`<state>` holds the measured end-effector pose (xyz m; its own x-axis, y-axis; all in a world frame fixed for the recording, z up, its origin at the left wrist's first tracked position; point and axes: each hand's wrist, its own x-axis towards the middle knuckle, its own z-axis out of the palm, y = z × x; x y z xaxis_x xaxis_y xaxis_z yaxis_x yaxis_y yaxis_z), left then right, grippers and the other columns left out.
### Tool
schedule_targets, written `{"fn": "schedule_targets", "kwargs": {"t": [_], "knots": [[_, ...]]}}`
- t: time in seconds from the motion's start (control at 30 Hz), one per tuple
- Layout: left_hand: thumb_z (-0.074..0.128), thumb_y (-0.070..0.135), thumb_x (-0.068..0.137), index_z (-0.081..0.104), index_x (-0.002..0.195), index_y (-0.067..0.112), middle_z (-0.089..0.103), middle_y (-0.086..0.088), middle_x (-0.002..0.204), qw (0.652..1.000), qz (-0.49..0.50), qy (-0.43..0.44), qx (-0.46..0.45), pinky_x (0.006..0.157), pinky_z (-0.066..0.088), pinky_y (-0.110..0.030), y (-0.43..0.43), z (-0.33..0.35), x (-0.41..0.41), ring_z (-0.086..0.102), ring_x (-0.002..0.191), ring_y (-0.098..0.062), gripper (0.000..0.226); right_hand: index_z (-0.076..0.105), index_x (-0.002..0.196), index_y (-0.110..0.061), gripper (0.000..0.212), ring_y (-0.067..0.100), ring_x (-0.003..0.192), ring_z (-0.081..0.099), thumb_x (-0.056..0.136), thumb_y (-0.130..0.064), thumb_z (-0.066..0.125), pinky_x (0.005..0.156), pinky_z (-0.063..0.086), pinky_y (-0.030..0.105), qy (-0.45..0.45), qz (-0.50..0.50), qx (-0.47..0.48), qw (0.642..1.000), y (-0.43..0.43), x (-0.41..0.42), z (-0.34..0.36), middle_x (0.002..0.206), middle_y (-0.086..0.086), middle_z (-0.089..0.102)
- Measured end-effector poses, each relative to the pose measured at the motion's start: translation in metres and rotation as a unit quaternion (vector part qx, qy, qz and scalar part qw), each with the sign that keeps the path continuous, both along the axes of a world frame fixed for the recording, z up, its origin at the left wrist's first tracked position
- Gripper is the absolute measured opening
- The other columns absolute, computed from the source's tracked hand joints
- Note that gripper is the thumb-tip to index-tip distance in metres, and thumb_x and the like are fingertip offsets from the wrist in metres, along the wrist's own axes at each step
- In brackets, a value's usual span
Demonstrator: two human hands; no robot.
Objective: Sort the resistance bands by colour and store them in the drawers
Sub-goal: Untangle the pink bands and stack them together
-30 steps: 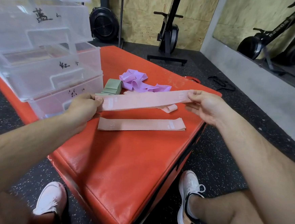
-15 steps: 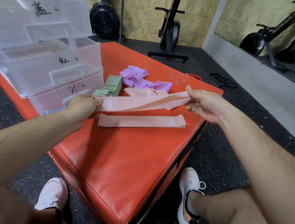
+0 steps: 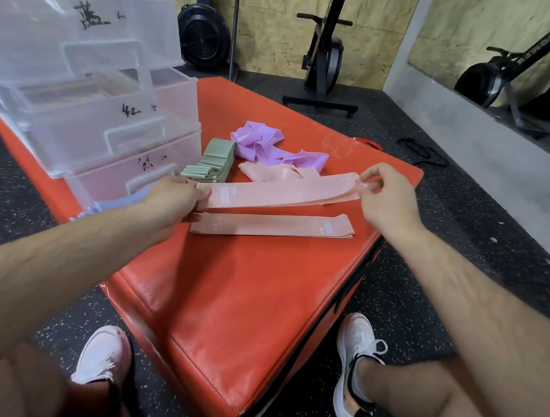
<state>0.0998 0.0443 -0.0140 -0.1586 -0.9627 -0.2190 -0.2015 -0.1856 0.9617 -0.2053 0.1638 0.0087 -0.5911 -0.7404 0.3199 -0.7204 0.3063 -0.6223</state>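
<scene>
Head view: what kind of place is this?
Probably a gym: an exercise machine by the plywood wall, speckled rubber floor, and a pink resistance band held over a red padded box.

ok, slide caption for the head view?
Left hand and right hand hold a pink band; second pink band lies on the red pad.
</scene>
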Motion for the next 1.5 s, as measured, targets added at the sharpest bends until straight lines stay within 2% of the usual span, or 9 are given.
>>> {"fn": "schedule_targets", "kwargs": {"t": [0.33, 0.5, 0.67, 0.83, 0.97, 1.07, 1.23, 1.37, 1.5], "knots": [[0.061, 0.004, 0.094, 0.052, 0.07, 0.015, 0.05, -0.005, 0.066, 1.0, 0.013, 0.01, 0.01, 0.048, 0.047, -0.024, 0.0, -0.003, 0.0, 0.046, 0.055, -0.015, 0.028, 0.048, 0.112, -0.03, 0.02, 0.008, 0.073, 0.053, 0.101, -0.014, 0.044, 0.057, 0.039, 0.023, 0.083, 0.062, -0.05, 0.993, 0.001, 0.009, -0.007, 0.09, 0.001, 0.055], [0.057, 0.002, 0.09, 0.062, 0.084, 0.015, 0.06, -0.008, 0.078, 0.999, 0.019, 0.025, 0.009, 0.045, 0.047, -0.021, -0.002, 0.0, 0.006, 0.055, 0.064, -0.018, 0.015, 0.051, 0.1, -0.025, 0.017, 0.007, 0.069, 0.054, 0.094, -0.014, 0.062, 0.064, 0.048, 0.02, -0.058, 0.082, -0.086, 0.991, 0.001, 0.012, -0.002, 0.085, -0.004, 0.059], [0.056, 0.013, 0.086, 0.062, 0.085, 0.022, 0.061, -0.002, 0.087, 0.998, 0.018, 0.011, -0.063, 0.065, 0.045, -0.03, 0.003, 0.012, 0.003, 0.054, 0.077, -0.019, 0.011, 0.063, 0.098, -0.023, 0.026, 0.016, 0.085, 0.065, 0.086, -0.003, 0.074, 0.079, 0.056, 0.029, -0.192, 0.198, -0.093, 0.957, 0.001, 0.023, 0.017, 0.096, 0.002, 0.065], [0.036, 0.012, 0.092, 0.067, 0.111, 0.038, 0.062, 0.007, 0.075, 0.976, -0.123, -0.017, -0.181, 0.062, 0.046, -0.024, 0.029, 0.043, -0.016, 0.055, 0.069, -0.009, 0.045, 0.067, 0.093, -0.016, 0.027, 0.011, 0.081, 0.064, 0.083, 0.008, 0.074, 0.079, 0.056, 0.024, -0.193, 0.37, -0.028, 0.908, 0.004, 0.057, 0.039, 0.092, -0.003, 0.07], [0.042, 0.034, 0.105, 0.063, 0.121, 0.035, 0.063, -0.002, 0.068, 0.942, -0.253, -0.043, -0.217, 0.07, 0.045, -0.029, 0.038, 0.052, -0.031, 0.057, 0.07, -0.01, 0.026, 0.067, 0.089, -0.012, 0.024, 0.012, 0.081, 0.065, 0.083, 0.01, 0.074, 0.078, 0.057, 0.025, -0.189, 0.435, 0.03, 0.88, 0.005, 0.076, 0.048, 0.087, -0.001, 0.069], [0.054, 0.033, 0.1, 0.068, 0.105, 0.027, 0.065, -0.015, 0.084, 0.924, -0.333, -0.009, -0.185, 0.071, 0.046, -0.035, 0.041, 0.055, -0.032, 0.058, 0.077, -0.021, 0.016, 0.067, 0.091, -0.013, 0.024, 0.011, 0.081, 0.064, 0.082, 0.009, 0.075, 0.079, 0.057, 0.028, -0.171, 0.442, 0.013, 0.881, 0.003, 0.081, 0.049, 0.086, -0.002, 0.069], [0.058, 0.024, 0.1, 0.063, 0.09, 0.012, 0.059, -0.003, 0.068, 0.946, -0.259, -0.024, -0.191, 0.057, 0.04, -0.025, 0.035, 0.053, -0.032, 0.053, 0.063, -0.015, 0.017, 0.074, 0.091, -0.024, 0.027, 0.015, 0.075, 0.066, 0.077, -0.001, 0.081, 0.074, 0.053, 0.046, -0.13, 0.355, -0.061, 0.924, 0.0, 0.079, 0.045, 0.079, 0.003, 0.074], [0.057, 0.025, 0.1, 0.064, 0.096, 0.005, 0.06, -0.004, 0.073, 0.956, -0.235, 0.004, -0.173, 0.06, 0.043, -0.026, 0.036, 0.053, -0.036, 0.052, 0.065, -0.015, 0.022, 0.075, 0.085, -0.018, 0.023, 0.007, 0.073, 0.061, 0.077, 0.004, 0.077, 0.069, 0.051, 0.032, -0.082, 0.33, -0.112, 0.934, 0.002, 0.08, 0.043, 0.081, -0.003, 0.069], [0.058, 0.029, 0.099, 0.065, 0.091, 0.013, 0.061, -0.004, 0.071, 0.95, -0.233, -0.021, -0.207, 0.069, 0.042, -0.034, 0.041, 0.055, -0.036, 0.052, 0.069, -0.019, 0.019, 0.061, 0.101, -0.013, 0.03, 0.011, 0.081, 0.065, 0.074, -0.013, 0.075, 0.069, 0.05, 0.021, -0.264, 0.351, -0.011, 0.898, 0.003, 0.079, 0.047, 0.109, 0.018, 0.069]]}}
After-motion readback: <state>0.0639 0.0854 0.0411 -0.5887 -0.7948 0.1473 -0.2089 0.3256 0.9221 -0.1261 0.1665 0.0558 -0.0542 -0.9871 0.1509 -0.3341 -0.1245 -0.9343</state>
